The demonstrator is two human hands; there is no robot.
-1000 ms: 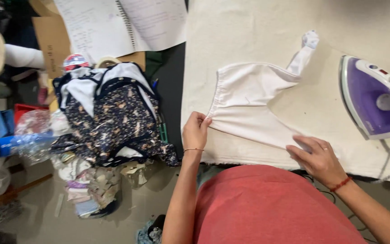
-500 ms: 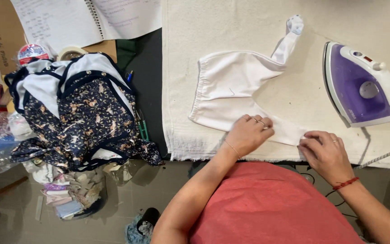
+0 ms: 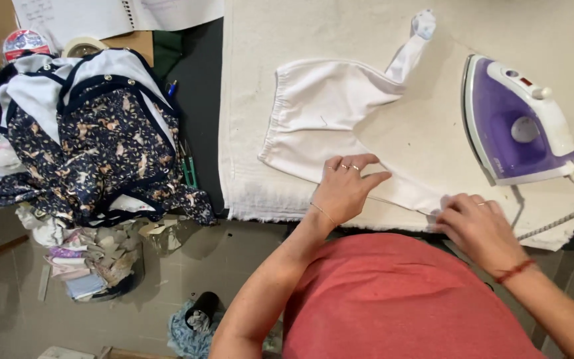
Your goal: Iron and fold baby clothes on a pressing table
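A small white garment [image 3: 330, 116] lies spread on a cream ironing cloth [image 3: 267, 193], its waistband to the left and one leg pointing up to the right. My left hand [image 3: 345, 189] rests flat on the garment's near leg, fingers together. At the hem of that same leg, further right, my right hand [image 3: 476, 229] has its fingers curled on the fabric edge. A purple and white iron [image 3: 516, 123] sits flat on the cloth to the right of the garment, its cord trailing toward the edge.
A pile of navy patterned baby clothes [image 3: 91, 143] lies to the left, with green scissors [image 3: 187, 166] beside it. A tape roll [image 3: 81, 45] and notebook [image 3: 94, 13] sit at the top left. Scraps and a dark cup [image 3: 199, 311] are on the floor below.
My left hand moved from the waistband side onto the near leg and flattened there. My right hand shifted slightly along the hem. The view shifted left to right.
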